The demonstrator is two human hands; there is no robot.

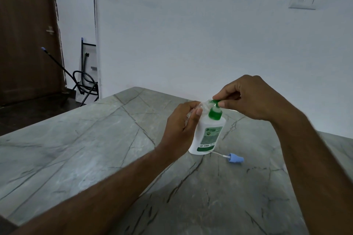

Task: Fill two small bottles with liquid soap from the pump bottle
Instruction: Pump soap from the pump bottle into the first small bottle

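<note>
Head view: the pump bottle (207,135) stands on the tabletop (95,149) near its far edge. The right hand (252,99) pinches the green pump head (216,102), positioned to press it. The left hand (181,126) holds a small clear bottle (203,108) at the spout, apparently to catch soap. A blue cap (236,159) with its dip tube lies just beside the pump bottle's base, removed to leave a bottle mouth open.

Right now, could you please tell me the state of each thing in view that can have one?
Pump bottle: tilted on the stone table, green pump head on.
Small clear bottle: uncapped, held at the pump nozzle; fill level unclear.
Blue cap with dip tube: off, lying on its side on the table.
Left hand: grips the small bottle.
Right hand: fingers pinch the pump head.
Brown door: closed.
</note>
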